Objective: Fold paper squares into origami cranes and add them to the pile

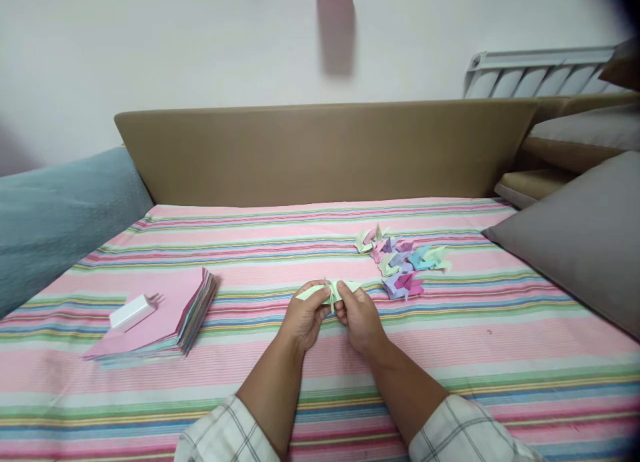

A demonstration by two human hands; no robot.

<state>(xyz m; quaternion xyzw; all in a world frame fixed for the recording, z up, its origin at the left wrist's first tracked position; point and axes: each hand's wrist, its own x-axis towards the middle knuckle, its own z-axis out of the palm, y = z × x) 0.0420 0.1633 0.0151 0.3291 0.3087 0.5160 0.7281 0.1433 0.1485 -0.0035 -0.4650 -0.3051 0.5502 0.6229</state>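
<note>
A pale green folded paper piece (pixel 332 293), with spread wing-like flaps, is held between both hands near the middle of the view. My left hand (pixel 306 313) pinches its left part with the thumb on top. On the other side, my right hand (pixel 359 315) grips it between thumb and fingers. Beyond and to the right lies a cluster of folded paper figures (pixel 400 262) in green, pink, purple and blue. At the left rests a stack of coloured paper sheets (pixel 165 309), pink on top, with a white plug adapter (pixel 133 313) lying on it.
Everything rests on a striped cloth (pixel 280 235). Behind it stands a brown backrest (pixel 320 155). A blue-grey cushion (pixel 65 209) bounds the left, and a grey cushion (pixel 580 235) the right. A radiator (pixel 540 79) is on the wall at the back right.
</note>
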